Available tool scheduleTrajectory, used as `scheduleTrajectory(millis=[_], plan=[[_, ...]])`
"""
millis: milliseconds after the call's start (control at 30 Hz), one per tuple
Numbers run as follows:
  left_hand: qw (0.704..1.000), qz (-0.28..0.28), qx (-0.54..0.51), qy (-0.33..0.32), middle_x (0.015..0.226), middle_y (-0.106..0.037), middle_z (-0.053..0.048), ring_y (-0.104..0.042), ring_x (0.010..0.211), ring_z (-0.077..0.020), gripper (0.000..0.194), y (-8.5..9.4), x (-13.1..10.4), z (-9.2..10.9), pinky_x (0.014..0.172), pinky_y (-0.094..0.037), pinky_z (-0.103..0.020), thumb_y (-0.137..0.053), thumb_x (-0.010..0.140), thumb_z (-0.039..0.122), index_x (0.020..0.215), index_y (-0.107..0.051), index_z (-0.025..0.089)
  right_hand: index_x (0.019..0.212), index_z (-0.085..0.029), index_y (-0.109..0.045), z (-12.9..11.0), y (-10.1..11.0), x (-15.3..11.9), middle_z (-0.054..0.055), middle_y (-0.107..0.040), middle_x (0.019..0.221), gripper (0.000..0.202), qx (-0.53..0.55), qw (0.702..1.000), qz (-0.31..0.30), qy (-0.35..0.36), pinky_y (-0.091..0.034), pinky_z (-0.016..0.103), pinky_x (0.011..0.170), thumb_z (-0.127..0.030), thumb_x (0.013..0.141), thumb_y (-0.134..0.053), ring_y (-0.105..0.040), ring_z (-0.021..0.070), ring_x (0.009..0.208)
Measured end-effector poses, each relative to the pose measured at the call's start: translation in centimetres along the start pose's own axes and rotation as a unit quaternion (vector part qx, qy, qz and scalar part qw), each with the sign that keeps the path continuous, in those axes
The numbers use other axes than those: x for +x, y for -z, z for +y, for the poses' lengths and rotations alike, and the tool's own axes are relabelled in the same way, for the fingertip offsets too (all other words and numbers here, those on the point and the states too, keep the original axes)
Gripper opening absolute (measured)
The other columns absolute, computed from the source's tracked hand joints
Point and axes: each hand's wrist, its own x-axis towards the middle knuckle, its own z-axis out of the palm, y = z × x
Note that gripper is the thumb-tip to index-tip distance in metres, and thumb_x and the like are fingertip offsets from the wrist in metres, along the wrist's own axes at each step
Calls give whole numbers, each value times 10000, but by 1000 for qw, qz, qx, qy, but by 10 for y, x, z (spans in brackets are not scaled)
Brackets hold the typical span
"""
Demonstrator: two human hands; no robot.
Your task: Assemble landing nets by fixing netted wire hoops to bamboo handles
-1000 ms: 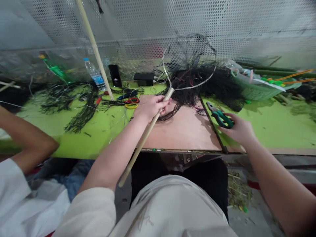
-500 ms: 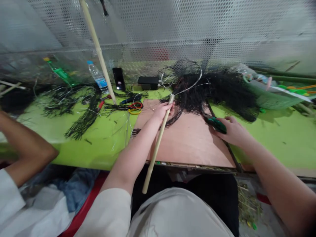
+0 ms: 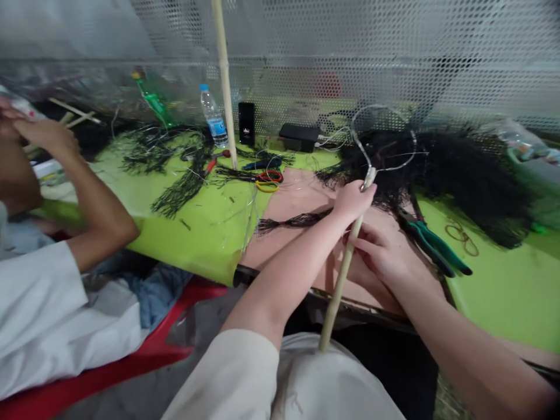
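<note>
Pale wooden stick held slanting, lower end down against the person's lap, upper end over the brown board on the counter. Left hand clenched around the stick just under its top; that grip likely steadies the end where a loop of pale wire springs out. Wire arcs up and back down over a mass of black fringed strands, which lies heaped on the board's far edge and on the green counter beyond it.

Right hand lower on the stick, fingers curled against the shaft from the right side. Whether it fully grasps or only presses against it, cannot tell; the thumb side is hidden.

Green-handled pliers lie free on the counter just right of the right hand, within easy reach, touched by neither hand. A thin bundle of black strands lies stretched across the board to the left of the left hand.

Further out: red and yellow rubber bands, a water bottle, a dark phone standing against the perforated metal screen, and a second upright stick. At far left, another person's arm is bent at the elbow, hand raised.
</note>
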Motion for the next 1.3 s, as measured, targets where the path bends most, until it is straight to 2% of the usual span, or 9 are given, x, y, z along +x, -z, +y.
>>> scheduleTrajectory(millis=[100,200,300,400,567,767,967,1133,1300], plan=[[987,-46,131,-81,994,-732,-124,-649,921,-224,327,32,-21,4,822,-457,-326,-462,998,398,1035,-691,168,979,-282,-664,6,11,3,10,-628,958,234,22,999,26,41,-504,340,829,-310,780,-783,-596,204,949],[941,-92,291,-144,1143,-719,-145,-642,1051,-257,256,97,-48,-4,910,-448,-359,-540,951,284,1108,-701,161,956,-273,-666,9,21,0,4,-594,913,228,58,995,52,59,-493,315,783,-299,763,-785,-580,183,883],[907,-146,391,-55,1111,-739,-129,-664,1002,-276,287,164,-73,-22,867,-469,-360,-692,843,299,1096,-718,166,980,-286,-663,4,21,-4,4,-578,903,220,76,990,87,77,-453,286,686,-308,783,-757,-547,170,825],[898,-203,391,1,1178,-727,-133,-678,1017,-271,390,200,-94,-41,867,-493,-350,-688,854,320,1213,-677,169,1025,-298,-672,-7,18,-10,2,-587,908,218,87,992,60,67,-384,275,612,-292,817,-737,-507,149,770],[911,-126,388,-57,1361,-636,-188,-620,1200,-287,605,205,-116,-66,1002,-467,-361,-726,842,391,1361,-569,122,1003,-281,-698,-17,24,-14,-2,-598,909,175,138,981,64,119,-391,268,649,-249,836,-739,-502,126,767],[889,-116,436,-83,1059,-738,-87,-648,1044,-243,268,215,-110,-83,950,-487,-366,-551,950,270,1132,-729,188,965,-222,-748,-12,47,0,29,-645,757,323,150,933,188,269,-313,259,501,-245,646,-792,-491,134,626],[885,-83,453,-73,1082,-678,-128,-637,1023,-253,264,237,-96,-91,938,-501,-401,-509,962,261,959,-745,143,963,-210,-765,-8,47,5,35,-657,742,295,160,945,170,231,-326,230,475,-206,668,-755,-509,124,615],[892,-107,432,-75,1203,-703,-88,-643,1098,-225,281,243,-90,-96,979,-494,-362,-538,949,224,1187,-682,188,949,-169,-775,-7,51,8,46,-643,736,311,203,939,205,188,-457,235,545,-188,641,-739,-590,152,716],[909,-62,409,-54,1181,-727,-119,-674,1046,-233,326,249,-91,-105,948,-505,-384,-463,987,238,1240,-656,167,936,-189,-770,-6,42,3,44,-641,735,272,163,958,183,150,-342,212,463,-183,666,-745,-524,122,617]])
